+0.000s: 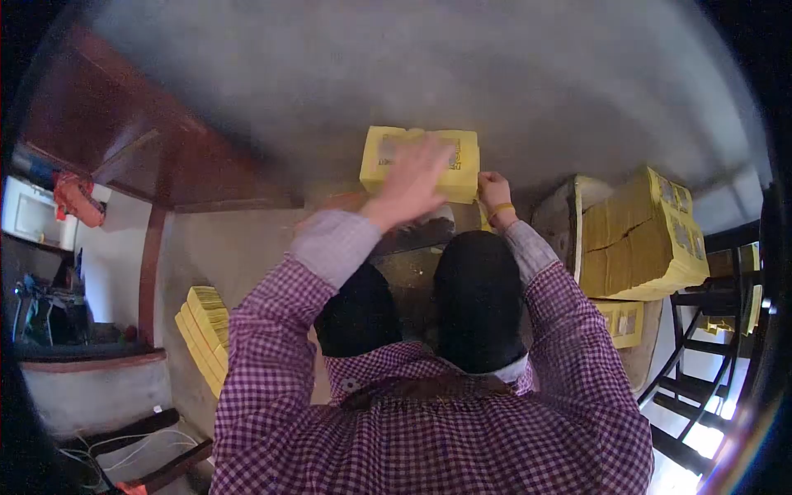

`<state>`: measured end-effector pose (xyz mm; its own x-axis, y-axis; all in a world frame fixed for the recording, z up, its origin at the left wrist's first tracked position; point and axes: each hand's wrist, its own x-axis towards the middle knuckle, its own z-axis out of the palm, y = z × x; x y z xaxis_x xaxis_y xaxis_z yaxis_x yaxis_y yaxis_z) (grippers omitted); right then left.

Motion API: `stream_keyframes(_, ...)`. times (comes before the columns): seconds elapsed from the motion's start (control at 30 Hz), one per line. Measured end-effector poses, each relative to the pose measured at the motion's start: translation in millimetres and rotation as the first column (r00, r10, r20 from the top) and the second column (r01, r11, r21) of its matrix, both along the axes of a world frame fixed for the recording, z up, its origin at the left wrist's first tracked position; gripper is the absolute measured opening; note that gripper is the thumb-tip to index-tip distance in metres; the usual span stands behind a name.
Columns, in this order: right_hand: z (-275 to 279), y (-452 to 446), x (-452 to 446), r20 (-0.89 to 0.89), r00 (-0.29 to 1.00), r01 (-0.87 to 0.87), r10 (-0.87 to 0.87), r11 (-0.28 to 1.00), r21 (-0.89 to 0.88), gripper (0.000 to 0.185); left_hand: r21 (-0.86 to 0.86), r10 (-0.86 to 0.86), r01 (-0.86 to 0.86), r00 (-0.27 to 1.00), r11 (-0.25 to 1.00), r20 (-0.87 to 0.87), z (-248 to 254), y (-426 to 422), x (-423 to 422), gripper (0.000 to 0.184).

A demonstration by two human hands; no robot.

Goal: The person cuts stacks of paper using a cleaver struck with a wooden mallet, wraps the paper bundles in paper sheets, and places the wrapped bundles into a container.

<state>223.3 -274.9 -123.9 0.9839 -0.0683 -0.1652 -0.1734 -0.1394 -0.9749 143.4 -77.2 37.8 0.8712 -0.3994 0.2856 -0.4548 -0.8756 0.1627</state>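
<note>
In front of my knees stands a stack of yellow printed paper point(464, 158), with dark print on its top sheet. My left hand point(417, 175) lies over the top of it, fingers stretched out and blurred by motion; whether the palm presses on the paper I cannot tell. At the stack's right side is my right hand point(495, 191), its fingers curled closed near the corner. Whatever those fingers hold is hidden. A narrow yellow piece point(485, 218) shows just below that hand, and an orange-yellow band point(500, 209) circles the wrist.
On the right, a large bundle of yellow printed paper point(635, 239) leans beside a pale board point(577, 214), with more yellow paper point(623, 322) beneath. Another yellow bundle point(202, 330) stands on the floor at left. A dark metal rack point(701, 338) is at far right; reddish-brown furniture point(157, 124) is upper left.
</note>
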Motion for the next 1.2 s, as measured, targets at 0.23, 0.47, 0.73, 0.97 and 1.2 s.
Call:
stream_keyframes(0.23, 17.6, 2.0, 1.1, -0.062, 0.997, -0.03, 0.043, 0.979, 0.204, 0.016, 0.193, 0.062, -0.053, 0.997, 0.98, -0.037, -25.6, -7.4, 14.0, 0.08)
stream_keyframes(0.47, 14.6, -2.1, -2.7, 0.021, 0.992, -0.123, 0.123, 0.992, 0.002, 0.022, 0.018, 0.036, -0.035, 0.998, 0.999, -0.042, -31.2, -0.8, 20.9, 0.069)
stream_keyframes(0.73, -11.3, -2.8, 8.3, 0.012, 0.997, -0.07, 0.072, 0.992, -0.1, 0.027, 0.033, 0.033, -0.03, 0.996, 0.999, -0.077, -24.6, 1.3, 21.8, 0.066)
stream_keyframes(0.97, 12.6, -1.9, 0.4, 0.13, 0.984, -0.074, 0.125, 0.937, -0.342, 0.024, 0.004, 0.048, -0.049, 0.986, 0.999, 0.161, -25.4, 10.9, 24.9, 0.057)
stream_keyframes(1.2, 35.1, 4.2, -7.5, 0.256, 0.966, 0.038, 0.031, 0.964, -0.261, 0.025, -0.72, 0.594, -0.404, 0.804, 0.565, 0.015, 30.8, 74.8, 6.6, 0.04)
